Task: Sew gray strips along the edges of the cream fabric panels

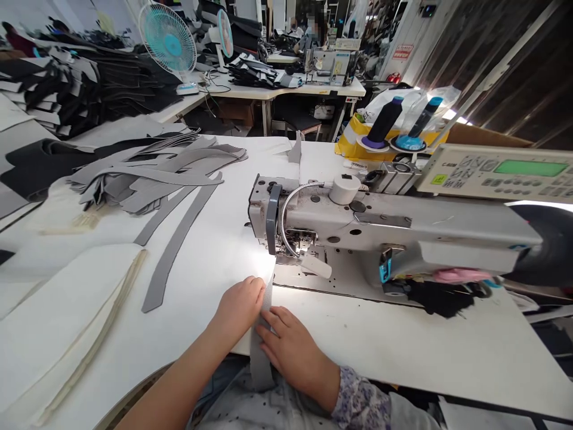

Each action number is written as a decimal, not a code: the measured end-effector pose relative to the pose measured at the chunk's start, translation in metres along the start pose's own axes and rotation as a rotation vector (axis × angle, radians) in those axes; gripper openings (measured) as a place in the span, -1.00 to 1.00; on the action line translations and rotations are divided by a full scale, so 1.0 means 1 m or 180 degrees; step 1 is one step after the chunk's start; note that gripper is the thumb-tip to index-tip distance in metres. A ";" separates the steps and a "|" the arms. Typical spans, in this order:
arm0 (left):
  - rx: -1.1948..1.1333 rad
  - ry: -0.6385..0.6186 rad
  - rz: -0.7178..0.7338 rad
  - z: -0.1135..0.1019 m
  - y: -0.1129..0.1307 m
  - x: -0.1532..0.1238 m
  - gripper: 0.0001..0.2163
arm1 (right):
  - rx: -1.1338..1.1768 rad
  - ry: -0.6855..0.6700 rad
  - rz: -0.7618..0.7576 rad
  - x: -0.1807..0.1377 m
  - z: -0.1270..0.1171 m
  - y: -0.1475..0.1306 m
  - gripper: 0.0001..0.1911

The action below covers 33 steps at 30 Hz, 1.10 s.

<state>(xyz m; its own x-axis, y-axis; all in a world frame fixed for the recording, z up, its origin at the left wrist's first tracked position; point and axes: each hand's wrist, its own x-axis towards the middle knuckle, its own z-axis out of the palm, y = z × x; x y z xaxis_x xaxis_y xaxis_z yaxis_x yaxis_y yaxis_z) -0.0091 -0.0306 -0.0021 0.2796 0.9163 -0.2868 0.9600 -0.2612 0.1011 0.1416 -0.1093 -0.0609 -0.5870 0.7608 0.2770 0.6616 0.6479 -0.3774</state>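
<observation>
A long grey fabric strip (261,364) runs from the needle area of the sewing machine (322,218) down over the table's front edge toward my lap. My left hand (239,306) is closed on the strip's left edge, just in front of the machine's lit sewing head. Lower down, my right hand (293,349) lies with fingers stretched and a little apart across the strip, touching it near the table edge. The strip's upper end is lost in the glare by the machine's foot.
Grey strips (156,167) lie piled at the left, with one loose strip (172,257) nearer me. White layered pieces (67,322) rest at front left. Thread cones (382,122) and a control panel (505,173) stand behind the machine. A fan (170,45) is farther back.
</observation>
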 end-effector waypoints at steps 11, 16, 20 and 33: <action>0.0106 0.0028 -0.0149 -0.009 0.010 0.034 -0.76 | -0.0016 0.0096 -0.0016 0.008 0.000 0.008 -0.72; 0.0133 0.0038 -0.0154 -0.013 0.012 0.045 -0.77 | -0.0045 0.0062 -0.0007 0.020 -0.002 0.013 -0.71; 0.0373 -0.0097 0.0009 -0.016 0.009 0.033 -0.72 | -0.0072 0.0047 0.0032 0.030 -0.007 0.017 -0.72; 0.0379 -0.0051 -0.0033 -0.012 0.003 0.045 -0.80 | 0.0120 -0.0058 -0.0028 0.017 -0.001 0.008 -0.77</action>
<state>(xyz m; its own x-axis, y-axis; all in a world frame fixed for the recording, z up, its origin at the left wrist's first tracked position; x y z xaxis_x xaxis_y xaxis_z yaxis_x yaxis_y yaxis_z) 0.0057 0.0136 -0.0032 0.2690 0.9144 -0.3026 0.9578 -0.2869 -0.0156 0.1378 -0.0909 -0.0585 -0.6014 0.7540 0.2643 0.6385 0.6524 -0.4083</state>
